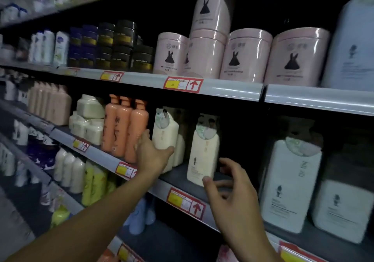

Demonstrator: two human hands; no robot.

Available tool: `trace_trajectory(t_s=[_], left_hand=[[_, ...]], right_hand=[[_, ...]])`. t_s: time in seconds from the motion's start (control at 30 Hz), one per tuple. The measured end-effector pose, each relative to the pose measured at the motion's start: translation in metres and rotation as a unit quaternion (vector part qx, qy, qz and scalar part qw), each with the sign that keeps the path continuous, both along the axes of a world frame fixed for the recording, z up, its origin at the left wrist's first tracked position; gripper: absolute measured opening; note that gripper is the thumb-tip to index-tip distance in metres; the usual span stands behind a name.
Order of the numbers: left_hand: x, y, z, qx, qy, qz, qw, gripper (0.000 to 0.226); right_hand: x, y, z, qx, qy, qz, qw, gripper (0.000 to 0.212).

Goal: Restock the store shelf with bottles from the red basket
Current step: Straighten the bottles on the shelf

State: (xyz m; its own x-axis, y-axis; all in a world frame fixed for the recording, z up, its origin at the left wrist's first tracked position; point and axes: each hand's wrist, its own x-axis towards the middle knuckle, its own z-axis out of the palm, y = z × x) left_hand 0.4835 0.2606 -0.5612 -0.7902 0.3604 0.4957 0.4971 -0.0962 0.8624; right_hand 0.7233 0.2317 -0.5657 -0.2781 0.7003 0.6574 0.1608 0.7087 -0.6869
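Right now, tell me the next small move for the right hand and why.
Probably ease the right hand back off the cream bottle. The bottle already stands upright on the shelf, and the fingers are spread beside it rather than closed on it. The left hand grips the neighbouring cream bottle.

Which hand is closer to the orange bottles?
The left hand is closer. It is wrapped around a cream bottle right beside the orange bottles, its thumb nearly touching them. The right hand is farther right, at another cream bottle.
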Motion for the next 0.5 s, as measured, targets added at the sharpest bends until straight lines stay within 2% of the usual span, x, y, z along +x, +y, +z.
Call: trace_trajectory(t_s=[0.07, 0.23, 0.5], left_hand=[[-0.011, 0.015, 0.0, -0.028, -0.009, -0.008, 1.0, 0.109], [-0.01, 0.027, 0.005, -0.025, -0.033, -0.029, 0.999, 0.083], [-0.012, 0.024, 0.01, -0.046, -0.055, -0.066, 0.995, 0.085]], right_hand=[[-0.019, 0.009, 0.007, -0.022, 0.018, -0.013, 1.0, 0.043], [-0.04, 0.012, 0.011, -0.076, 0.012, -0.034, 0.996, 0.045], [-0.068, 0.012, 0.016, -0.118, 0.019, -0.062, 0.991, 0.039]])
